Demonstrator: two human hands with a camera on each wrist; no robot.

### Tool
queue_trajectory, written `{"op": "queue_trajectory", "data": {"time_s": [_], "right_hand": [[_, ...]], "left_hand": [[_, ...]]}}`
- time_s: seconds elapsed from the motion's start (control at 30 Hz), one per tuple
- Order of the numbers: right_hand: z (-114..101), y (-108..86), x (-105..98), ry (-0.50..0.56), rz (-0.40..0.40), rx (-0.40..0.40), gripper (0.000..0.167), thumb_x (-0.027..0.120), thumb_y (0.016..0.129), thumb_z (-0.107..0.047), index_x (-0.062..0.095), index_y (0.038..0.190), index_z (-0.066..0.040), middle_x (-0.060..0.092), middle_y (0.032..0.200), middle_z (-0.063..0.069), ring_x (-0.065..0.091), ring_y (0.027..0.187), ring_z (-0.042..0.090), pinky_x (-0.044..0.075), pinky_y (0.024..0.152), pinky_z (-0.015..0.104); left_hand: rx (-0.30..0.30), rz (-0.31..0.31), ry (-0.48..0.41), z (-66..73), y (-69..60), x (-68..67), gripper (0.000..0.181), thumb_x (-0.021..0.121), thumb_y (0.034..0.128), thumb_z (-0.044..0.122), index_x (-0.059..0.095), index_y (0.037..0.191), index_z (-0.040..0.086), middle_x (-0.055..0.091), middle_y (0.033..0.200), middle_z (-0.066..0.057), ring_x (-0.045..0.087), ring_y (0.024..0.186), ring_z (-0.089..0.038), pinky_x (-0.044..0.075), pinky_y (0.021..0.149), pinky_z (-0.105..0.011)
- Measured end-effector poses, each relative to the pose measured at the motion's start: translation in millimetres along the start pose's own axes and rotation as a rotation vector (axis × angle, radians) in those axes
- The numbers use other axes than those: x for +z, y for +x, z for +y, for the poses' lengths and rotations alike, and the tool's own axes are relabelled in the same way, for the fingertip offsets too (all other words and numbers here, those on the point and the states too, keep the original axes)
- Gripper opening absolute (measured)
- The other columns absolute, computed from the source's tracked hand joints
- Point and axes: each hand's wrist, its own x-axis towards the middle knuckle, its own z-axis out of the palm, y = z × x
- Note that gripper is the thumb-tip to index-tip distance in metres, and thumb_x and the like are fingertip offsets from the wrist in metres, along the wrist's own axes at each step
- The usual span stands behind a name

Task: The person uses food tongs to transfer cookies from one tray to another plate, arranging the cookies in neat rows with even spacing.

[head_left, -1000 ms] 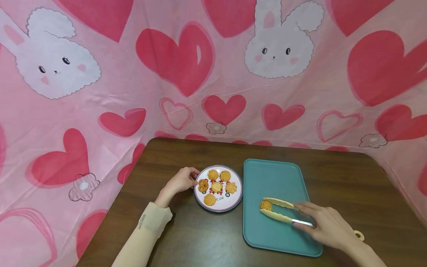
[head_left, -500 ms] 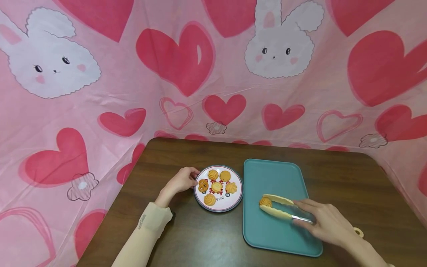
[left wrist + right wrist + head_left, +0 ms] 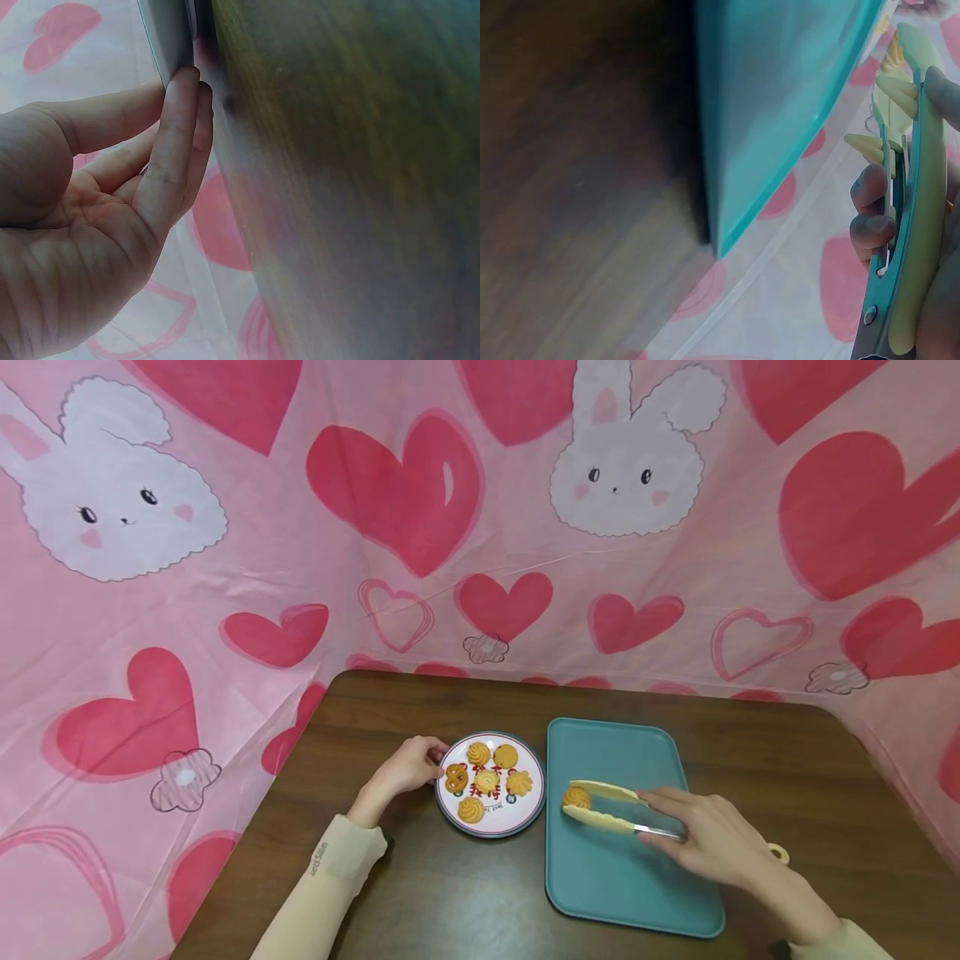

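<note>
My left hand [image 3: 405,767] pinches the left rim of a round white plate [image 3: 517,817]; in the left wrist view thumb and fingers meet on the plate's edge [image 3: 171,37]. Several cookies lie on it, among them a pretzel-shaped one [image 3: 456,778], a flower-shaped one [image 3: 518,783] and a swirl cookie [image 3: 470,810]. My right hand [image 3: 705,837] grips food tongs [image 3: 600,820] with cream tips and handles. Between their tips sits another swirl cookie [image 3: 576,798], over the left part of a teal tray [image 3: 630,885]. Whether this cookie touches the tray I cannot tell.
Plate and tray stand side by side on a brown wooden table [image 3: 420,877], their edges almost touching. A pink cloth [image 3: 360,543] with hearts and rabbits hangs behind and to the left of the table. The tray's edge [image 3: 780,180] shows in the right wrist view.
My right hand has moved the tongs and the swirl cookie left and slightly away from me over the tray, toward the plate. My left hand and the plate have stayed in place.
</note>
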Motion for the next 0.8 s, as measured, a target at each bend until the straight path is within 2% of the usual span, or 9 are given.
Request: {"op": "queue_trajectory", "data": {"time_s": [0.3, 0.43, 0.63, 0.8], "right_hand": [[-9.3, 28.4, 7.4, 0.029, -0.078, 0.02, 0.052, 0.081, 0.081, -0.043, 0.072, 0.123, -0.014, 0.071, 0.115, 0.0, 0.041, 0.056, -0.011, 0.048, 0.059, 0.026], [-14.4, 40.1, 12.2, 0.035, -0.083, -0.008, 0.053, 0.082, 0.079, -0.043, 0.072, 0.122, -0.014, 0.07, 0.115, -0.002, 0.051, 0.063, -0.007, 0.051, 0.062, 0.027], [-23.2, 55.8, 16.5, 0.049, -0.099, -0.048, 0.052, 0.081, 0.081, -0.044, 0.072, 0.122, -0.014, 0.07, 0.114, -0.003, 0.065, 0.075, 0.009, 0.055, 0.067, 0.032], [-29.7, 65.7, 19.3, 0.071, -0.158, -0.065, 0.051, 0.078, 0.084, -0.045, 0.072, 0.123, -0.012, 0.07, 0.116, 0.0, 0.064, 0.072, 0.006, 0.055, 0.068, 0.033]], "left_hand": [[0.019, 0.009, 0.002, -0.8, 0.5, -0.1, 0.035, 0.074, 0.0848, -0.004, 0.066, 0.119, -0.005, 0.062, 0.092, -0.01, 0.059, 0.073, -0.018, 0.056, 0.064, -0.03], [0.026, 0.007, 0.002, -0.5, 0.1, -0.8, 0.035, 0.074, 0.0846, -0.005, 0.065, 0.119, -0.006, 0.062, 0.092, -0.011, 0.06, 0.073, -0.018, 0.056, 0.064, -0.03], [0.004, 0.004, 0.0, 0.8, -0.3, -0.7, 0.036, 0.074, 0.0851, -0.003, 0.065, 0.12, -0.005, 0.062, 0.092, -0.01, 0.059, 0.075, -0.019, 0.057, 0.065, -0.03], [0.007, 0.008, -0.003, 1.7, -0.3, 0.1, 0.035, 0.074, 0.0846, -0.004, 0.066, 0.119, -0.005, 0.062, 0.091, -0.01, 0.06, 0.074, -0.019, 0.056, 0.064, -0.03]]}}
